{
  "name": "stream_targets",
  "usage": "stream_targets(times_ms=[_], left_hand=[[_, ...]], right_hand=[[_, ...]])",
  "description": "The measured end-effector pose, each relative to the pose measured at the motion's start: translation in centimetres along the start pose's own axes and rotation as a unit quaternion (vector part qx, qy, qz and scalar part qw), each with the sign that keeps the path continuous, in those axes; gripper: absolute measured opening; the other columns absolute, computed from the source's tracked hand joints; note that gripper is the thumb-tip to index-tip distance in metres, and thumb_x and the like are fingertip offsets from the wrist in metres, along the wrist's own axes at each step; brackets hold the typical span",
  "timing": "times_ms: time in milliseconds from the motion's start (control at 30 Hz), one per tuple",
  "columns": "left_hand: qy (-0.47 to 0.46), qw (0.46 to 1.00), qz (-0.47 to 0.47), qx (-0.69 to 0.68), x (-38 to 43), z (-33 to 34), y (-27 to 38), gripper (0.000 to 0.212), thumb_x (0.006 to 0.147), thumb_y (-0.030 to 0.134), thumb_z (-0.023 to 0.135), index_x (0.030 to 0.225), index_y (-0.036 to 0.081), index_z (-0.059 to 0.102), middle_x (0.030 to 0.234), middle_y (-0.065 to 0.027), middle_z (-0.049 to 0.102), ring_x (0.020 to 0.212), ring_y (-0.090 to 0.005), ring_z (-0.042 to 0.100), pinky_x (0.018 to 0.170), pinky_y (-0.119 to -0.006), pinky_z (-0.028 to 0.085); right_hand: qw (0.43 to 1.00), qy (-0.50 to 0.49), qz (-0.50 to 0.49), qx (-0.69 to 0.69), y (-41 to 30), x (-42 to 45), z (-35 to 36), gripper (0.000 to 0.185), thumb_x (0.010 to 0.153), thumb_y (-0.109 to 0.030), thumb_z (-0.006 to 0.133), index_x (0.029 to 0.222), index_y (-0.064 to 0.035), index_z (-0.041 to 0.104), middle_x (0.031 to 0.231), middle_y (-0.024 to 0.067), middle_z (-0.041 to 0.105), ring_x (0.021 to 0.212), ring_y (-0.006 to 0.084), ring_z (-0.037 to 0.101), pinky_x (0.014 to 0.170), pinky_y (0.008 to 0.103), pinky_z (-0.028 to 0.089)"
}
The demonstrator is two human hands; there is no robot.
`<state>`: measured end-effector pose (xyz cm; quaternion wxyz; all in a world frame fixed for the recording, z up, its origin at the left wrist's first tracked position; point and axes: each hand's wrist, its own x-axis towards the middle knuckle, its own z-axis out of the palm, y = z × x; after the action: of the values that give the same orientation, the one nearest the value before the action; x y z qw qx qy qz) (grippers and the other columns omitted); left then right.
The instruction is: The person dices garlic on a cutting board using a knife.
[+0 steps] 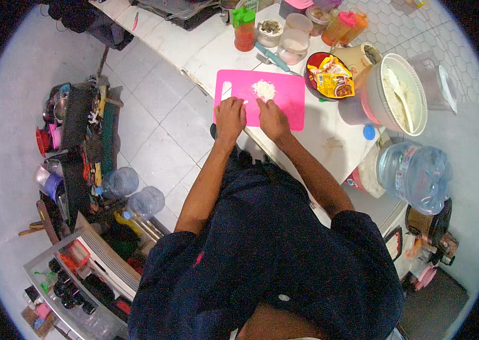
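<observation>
A pink cutting board (292,100) lies on the white counter in front of me. On its upper part sits a small heap of finely shredded white food (263,89). My right hand (274,121) is over the board's lower middle, its fingertips at the near edge of the heap. To its left, my left hand (231,115) bends its fingers down onto the board, below the handle slot. A small white piece (246,102) shows beside its fingertips. Whether either hand grips anything is hidden by the fingers. Past the board lies a teal-handled knife (275,58) beside a fork (263,59).
A dark red bowl (321,93) holding yellow food packets (333,83) stands right of the board. Farther right is a white tub (376,95) with a spoon. A red bottle with a green lid (244,36) and several jars (294,46) stand behind. A water jug (415,176) is at right.
</observation>
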<state>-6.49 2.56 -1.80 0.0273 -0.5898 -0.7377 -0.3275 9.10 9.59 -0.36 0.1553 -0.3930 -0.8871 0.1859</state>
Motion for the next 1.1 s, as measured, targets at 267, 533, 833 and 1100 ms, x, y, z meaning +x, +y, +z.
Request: stream_targets(times_ms=[267, 533, 833, 1100], left_hand=[[-0.019, 1.0, -0.009, -0.004, 1.1, 0.8, 0.4, 0.015, 0.089, 0.017, 0.069, 0.103, 0.013, 0.07, 0.103, -0.0036, 0.067, 0.102, -0.0257, 0.06, 0.086, -0.045, 0.041], [-0.024, 0.999, -0.023, 0.02, 1.3, 1.5, 1.2, 0.017, 0.088, 0.017, 0.069, 0.104, 0.013, 0.069, 0.105, -0.0034, 0.066, 0.103, -0.0255, 0.059, 0.086, -0.045, 0.041], [-0.043, 0.998, 0.036, 0.003, 0.0, 1.1, 0.0, 0.034, 0.085, 0.017, 0.067, 0.119, 0.015, 0.069, 0.116, -0.0028, 0.065, 0.112, -0.0233, 0.058, 0.09, -0.045, 0.041], [-0.02, 0.999, 0.049, 0.006, -0.2, 0.8, 0.1, 0.036, 0.085, 0.019, 0.065, 0.12, 0.013, 0.069, 0.12, -0.0015, 0.064, 0.114, -0.0213, 0.057, 0.09, -0.045, 0.04]], right_hand=[[0.999, -0.01, -0.011, -0.032, 0.9, -0.5, 0.3, 0.041, 0.097, -0.014, 0.053, 0.137, -0.0093, 0.054, 0.099, 0.0203, 0.06, 0.079, 0.0393, 0.066, 0.066, 0.0523, 0.056], [0.999, -0.024, 0.009, -0.047, -0.2, -0.6, -0.1, 0.046, 0.093, -0.014, 0.056, 0.139, -0.0071, 0.054, 0.096, 0.0198, 0.059, 0.086, 0.0377, 0.064, 0.07, 0.0499, 0.056], [0.998, 0.036, -0.043, -0.036, -0.7, -1.2, 0.8, 0.044, 0.094, -0.01, 0.054, 0.137, -0.0026, 0.055, 0.094, 0.0193, 0.057, 0.087, 0.0366, 0.062, 0.069, 0.0478, 0.053], [0.998, 0.016, -0.037, -0.047, -0.8, -1.5, 1.1, 0.045, 0.094, -0.011, 0.056, 0.138, -0.0025, 0.053, 0.096, 0.0177, 0.056, 0.091, 0.0355, 0.061, 0.073, 0.0464, 0.053]])
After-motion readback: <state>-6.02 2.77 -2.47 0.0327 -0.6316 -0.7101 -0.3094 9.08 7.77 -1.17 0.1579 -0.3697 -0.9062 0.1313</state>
